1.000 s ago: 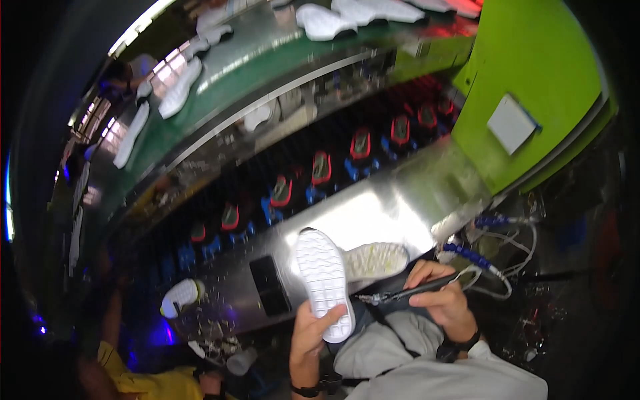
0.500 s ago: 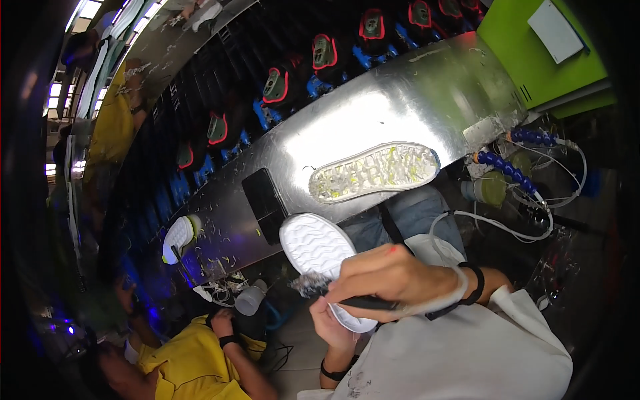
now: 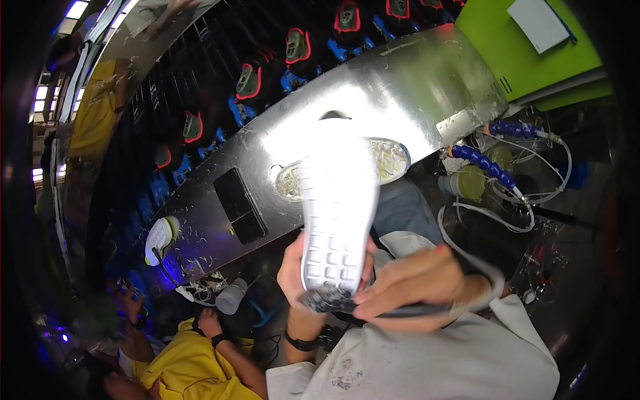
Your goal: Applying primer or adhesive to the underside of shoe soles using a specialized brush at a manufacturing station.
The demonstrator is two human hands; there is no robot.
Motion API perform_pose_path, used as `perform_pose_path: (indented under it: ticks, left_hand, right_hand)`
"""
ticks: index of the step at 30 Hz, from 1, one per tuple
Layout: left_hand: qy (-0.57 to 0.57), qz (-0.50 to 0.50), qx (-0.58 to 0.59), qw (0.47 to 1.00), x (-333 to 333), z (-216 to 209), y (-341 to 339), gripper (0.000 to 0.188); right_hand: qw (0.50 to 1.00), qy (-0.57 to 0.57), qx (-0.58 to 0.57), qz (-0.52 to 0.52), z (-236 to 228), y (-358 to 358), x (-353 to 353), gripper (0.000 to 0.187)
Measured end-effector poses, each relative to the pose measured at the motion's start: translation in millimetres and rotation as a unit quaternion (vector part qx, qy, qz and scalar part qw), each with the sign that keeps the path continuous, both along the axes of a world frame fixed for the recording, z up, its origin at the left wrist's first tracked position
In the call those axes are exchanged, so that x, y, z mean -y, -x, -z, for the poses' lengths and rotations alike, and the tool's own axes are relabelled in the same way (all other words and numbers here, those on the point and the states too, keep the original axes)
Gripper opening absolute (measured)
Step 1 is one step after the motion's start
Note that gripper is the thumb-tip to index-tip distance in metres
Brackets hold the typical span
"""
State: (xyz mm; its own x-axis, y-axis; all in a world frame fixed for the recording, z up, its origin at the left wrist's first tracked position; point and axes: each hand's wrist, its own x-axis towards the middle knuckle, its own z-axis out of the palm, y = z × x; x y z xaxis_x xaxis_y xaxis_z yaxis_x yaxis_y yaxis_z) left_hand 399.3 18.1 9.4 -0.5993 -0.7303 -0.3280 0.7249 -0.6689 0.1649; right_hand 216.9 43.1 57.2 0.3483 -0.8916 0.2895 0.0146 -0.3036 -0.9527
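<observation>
Upright in front of me stands a white shoe sole (image 3: 337,233), its upper part washed out by the lamp's glare. My left hand (image 3: 292,275) is closed around its lower end, fingers at both edges. At that end lies the dark, bristly head of a brush (image 3: 327,300), apparently touching the sole. My right hand (image 3: 420,287), blurred by motion, grips the brush's black handle. Behind the held sole, another sole (image 3: 392,162) with glue-like residue and yellow-green bits lies on the metal bench (image 3: 293,127), its middle hidden.
A dark phone-like slab (image 3: 240,205) lies on the bench, and a white shoe sole (image 3: 160,239) sits farther left. Blue jointed hoses (image 3: 487,167) and a yellowish cup (image 3: 467,183) are at right. Shoe parts (image 3: 249,81) line the back. A person in yellow (image 3: 193,363) works at lower left.
The sole has been raised and turned upright, now showing a blocky tread instead of a wavy one. The brush has moved to its lower end. My left hand has shifted left and up.
</observation>
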Motion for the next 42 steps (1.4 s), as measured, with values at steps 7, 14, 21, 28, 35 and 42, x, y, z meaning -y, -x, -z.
perform_pose_path:
  ticks: [7,14,21,28,35,42]
  left_hand:
    - [0.058,0.128,0.283,0.949,26.8,-43.7,-66.7,0.052]
    - [-0.014,-0.098,-0.119,0.988,-27.6,15.8,-82.5,0.062]
    - [-0.012,-0.253,0.021,0.967,-55.6,38.1,-2.1,0.056]
    - [-0.062,-0.302,0.187,0.933,-54.5,37.3,-3.2,0.067]
    - [0.072,-0.25,0.058,0.964,-13.5,30.4,11.0,0.07]
    - [0.076,-0.106,-0.043,0.99,14.6,14.0,1.3,0.079]
  right_hand:
    - [0.948,-0.125,0.14,-0.257,23.1,-16.7,-15.2,0.022]
    - [0.983,-0.157,0.088,0.025,31.1,7.8,14.6,0.027]
    - [0.983,0.06,-0.058,0.164,20.5,-38.5,58.5,0.021]
    - [0.995,-0.039,0.081,-0.032,29.1,-34.1,34.1,0.028]
    - [0.988,-0.081,0.101,-0.081,20.6,-13.5,12.7,0.022]
    - [0.989,-0.066,0.049,-0.124,-4.0,1.1,15.7,0.022]
